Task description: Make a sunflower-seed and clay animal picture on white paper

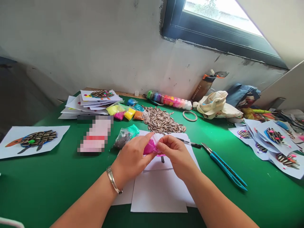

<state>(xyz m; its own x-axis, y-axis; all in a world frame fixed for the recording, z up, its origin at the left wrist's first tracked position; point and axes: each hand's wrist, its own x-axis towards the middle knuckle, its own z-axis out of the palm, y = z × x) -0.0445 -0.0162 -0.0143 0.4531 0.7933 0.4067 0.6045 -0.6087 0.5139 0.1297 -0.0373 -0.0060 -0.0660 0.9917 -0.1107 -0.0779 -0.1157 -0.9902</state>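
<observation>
Between my hands is a small clear bag of magenta modelling clay (150, 147), held above the white paper (158, 190). My left hand (133, 155), with a silver bracelet at the wrist, is wrapped around the bag from the left. The fingers of my right hand (174, 152) pinch the bag's edge from the right. Under the hands, a bit of magenta and a short dark piece show on the top sheet; the rest there is hidden. Bags of grey clay (121, 138) and teal clay (133, 130) lie just beyond my left hand.
A heap of sunflower seeds (163, 120) lies behind the paper. Right of it are a black pen (194, 144), a blue utility knife (225, 167) with blade showing, and a tape roll (190, 116). Seed pictures lie left (38, 141) and right (273, 136). A bottle (203, 87) stands behind.
</observation>
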